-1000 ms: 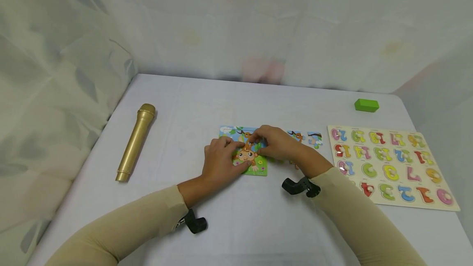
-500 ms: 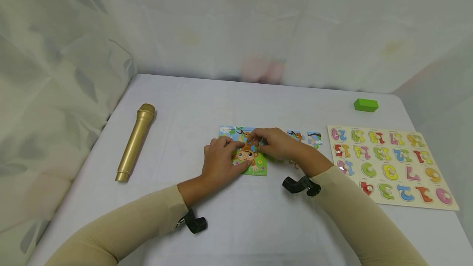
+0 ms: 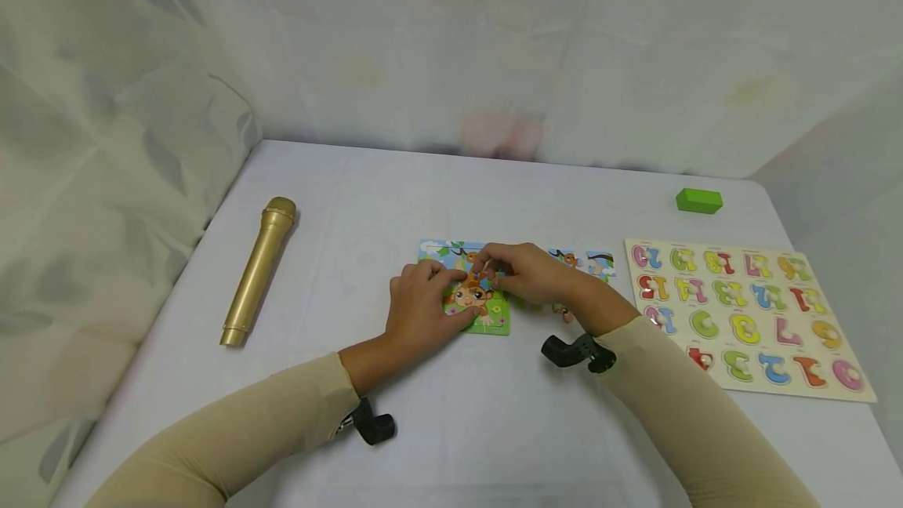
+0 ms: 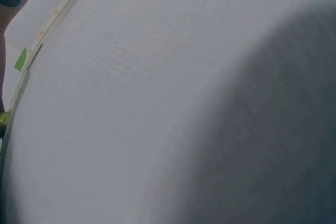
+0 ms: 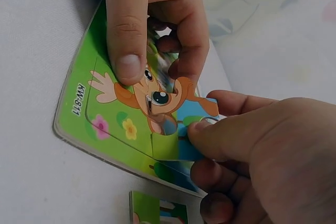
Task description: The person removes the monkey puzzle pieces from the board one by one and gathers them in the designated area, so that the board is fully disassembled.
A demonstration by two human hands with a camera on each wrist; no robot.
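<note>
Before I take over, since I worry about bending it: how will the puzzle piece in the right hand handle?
The puzzle piece is probably stiff: it shows no clear bend where the right hand pinches it. It is likely light, as the loose piece nearby has a thin edge.

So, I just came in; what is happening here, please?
Someone is working on a monkey puzzle. The left hand rests on it, and the right hand pinches a piece over it. Loose pieces lie to its right, so it seems unfinished. A gold microphone and a number board lie further out.
</note>
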